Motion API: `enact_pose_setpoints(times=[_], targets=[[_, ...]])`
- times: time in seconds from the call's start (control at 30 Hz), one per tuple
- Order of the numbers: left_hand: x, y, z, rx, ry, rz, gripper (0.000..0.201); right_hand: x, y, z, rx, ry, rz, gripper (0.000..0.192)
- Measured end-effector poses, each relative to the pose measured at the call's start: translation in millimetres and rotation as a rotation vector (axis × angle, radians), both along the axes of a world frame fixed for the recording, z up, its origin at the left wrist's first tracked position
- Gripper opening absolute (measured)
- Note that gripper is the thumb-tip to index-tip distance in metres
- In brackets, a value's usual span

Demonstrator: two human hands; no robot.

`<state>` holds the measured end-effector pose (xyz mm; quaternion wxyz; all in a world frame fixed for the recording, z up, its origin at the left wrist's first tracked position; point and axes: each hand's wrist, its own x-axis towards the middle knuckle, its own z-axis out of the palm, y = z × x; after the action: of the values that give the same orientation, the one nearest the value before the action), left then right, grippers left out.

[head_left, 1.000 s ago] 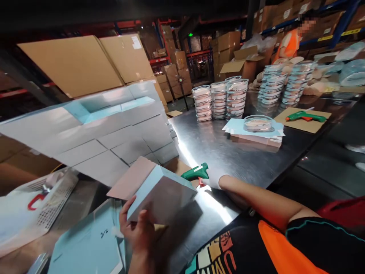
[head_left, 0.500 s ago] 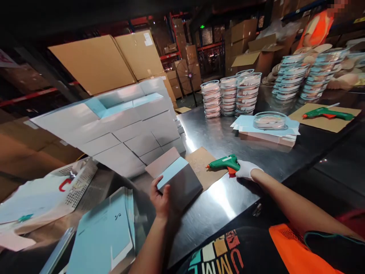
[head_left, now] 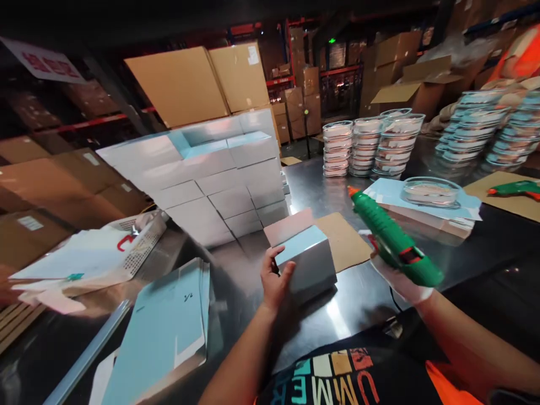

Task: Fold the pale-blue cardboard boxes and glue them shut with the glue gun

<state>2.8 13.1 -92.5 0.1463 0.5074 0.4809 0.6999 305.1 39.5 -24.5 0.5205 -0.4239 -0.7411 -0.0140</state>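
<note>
The left hand (head_left: 274, 281) is pressed against the near side of a small pale-blue folded cardboard box (head_left: 310, 261), the thumb on its left edge and the fingers closed against its near face. The box is seated on the polished steel table (head_left: 358, 298), with its pink flap (head_left: 289, 225) opened away from the person. The far edge of the box is laid over a flat brown cardboard sheet (head_left: 346, 242).

The right hand (head_left: 400, 281), covered by a white glove, is closed round the grip of a green plastic glue gun (head_left: 390, 239). The gun is held above the table, right of the box, with its orange nozzle pointed up and away.

A stack of pale-blue boxes (head_left: 211, 174) is placed behind the box.
</note>
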Motion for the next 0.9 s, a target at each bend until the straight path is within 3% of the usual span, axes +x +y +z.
enact_pose_setpoints(times=[0.17,0.4,0.6,0.77,0.9], targets=[[13.5,-1.4,-5.2,0.034,-0.03,-0.065,0.059,-42.5,-26.7,9.5,-0.163,-0.234,0.278,0.007],[19.0,-11.6,-8.4,0.033,0.008,-0.105,0.047,-83.7,-18.0,6.6,-0.103,-0.292,0.33,0.011],[18.4,-16.6,-9.0,0.014,0.01,-0.093,0.055,-58.4,-8.5,8.0,-0.223,-0.151,0.297,0.016],[16.8,-16.4,-12.2,0.007,0.0,-0.044,0.056,-26.0,-0.7,4.7,-0.127,0.013,0.102,0.023],[16.0,-17.3,-13.8,-0.007,0.026,-0.02,0.06,-26.3,-9.9,3.5,-0.238,-0.049,0.206,0.018]])
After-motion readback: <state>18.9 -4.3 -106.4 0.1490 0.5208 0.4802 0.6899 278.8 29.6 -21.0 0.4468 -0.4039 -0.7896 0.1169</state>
